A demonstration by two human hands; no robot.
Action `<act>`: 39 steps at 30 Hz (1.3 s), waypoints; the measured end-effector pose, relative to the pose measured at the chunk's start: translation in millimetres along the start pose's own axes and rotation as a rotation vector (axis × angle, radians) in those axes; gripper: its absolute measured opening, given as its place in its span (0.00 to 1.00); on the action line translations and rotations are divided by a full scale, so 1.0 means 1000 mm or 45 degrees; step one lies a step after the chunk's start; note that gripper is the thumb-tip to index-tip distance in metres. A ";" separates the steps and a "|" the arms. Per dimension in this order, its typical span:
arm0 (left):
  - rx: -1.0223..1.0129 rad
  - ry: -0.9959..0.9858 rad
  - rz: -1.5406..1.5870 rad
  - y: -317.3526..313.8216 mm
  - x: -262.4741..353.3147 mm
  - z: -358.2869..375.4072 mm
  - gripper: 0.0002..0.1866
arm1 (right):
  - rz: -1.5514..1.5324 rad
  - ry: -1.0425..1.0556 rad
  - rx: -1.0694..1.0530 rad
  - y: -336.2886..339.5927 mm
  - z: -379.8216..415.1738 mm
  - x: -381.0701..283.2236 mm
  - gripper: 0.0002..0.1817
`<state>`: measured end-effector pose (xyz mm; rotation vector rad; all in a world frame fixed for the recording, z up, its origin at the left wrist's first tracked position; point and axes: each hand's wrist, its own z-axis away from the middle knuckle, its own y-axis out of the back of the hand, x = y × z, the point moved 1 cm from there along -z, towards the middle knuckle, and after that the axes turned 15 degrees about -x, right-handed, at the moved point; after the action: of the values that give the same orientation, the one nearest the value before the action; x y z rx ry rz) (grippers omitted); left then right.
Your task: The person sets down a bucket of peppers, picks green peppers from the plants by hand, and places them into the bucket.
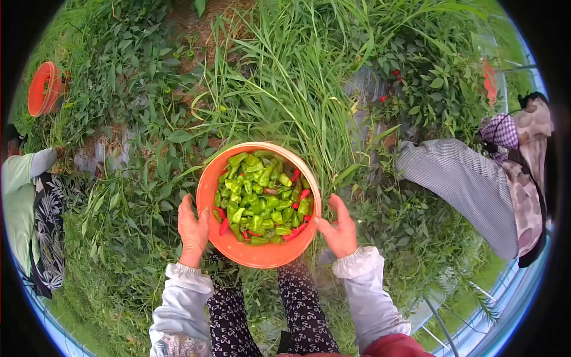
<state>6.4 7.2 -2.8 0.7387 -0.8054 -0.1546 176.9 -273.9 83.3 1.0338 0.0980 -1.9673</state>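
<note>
An orange bucket is in front of my legs, held between my two hands. Inside lie many green peppers, with a few red peppers mixed in, mostly toward the right and lower edges. My left hand presses against the bucket's left side, thumb by the rim. On the opposite side, my right hand has its thumb at the rim and its fingers stretched along the outside. The bucket's underside is hidden.
Tall grass grows ahead, between rows of leafy pepper plants. A person bends at the right, another at the left. A second orange bucket stands far left. Dark plastic sheeting shows between plants.
</note>
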 end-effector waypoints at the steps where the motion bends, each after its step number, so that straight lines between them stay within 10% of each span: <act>1: -0.116 0.116 0.130 -0.008 -0.016 -0.007 0.24 | -0.034 0.036 -0.066 -0.013 -0.011 0.008 0.38; 6: -0.531 0.507 1.223 -0.025 -0.022 -0.006 0.16 | 0.159 -0.085 -0.017 -0.014 -0.015 0.003 0.37; 28: -0.254 -0.156 0.303 -0.012 0.255 -0.017 0.13 | -0.338 0.394 0.445 0.195 -0.012 0.036 0.27; 39: -0.103 0.136 0.135 -0.089 0.290 -0.112 0.10 | -0.004 0.174 0.777 0.232 -0.138 0.057 0.20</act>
<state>300.2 -112.4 61.9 0.6216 -0.7306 -0.0511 419.1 -393.0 25.3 1.5524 -0.4531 -1.9696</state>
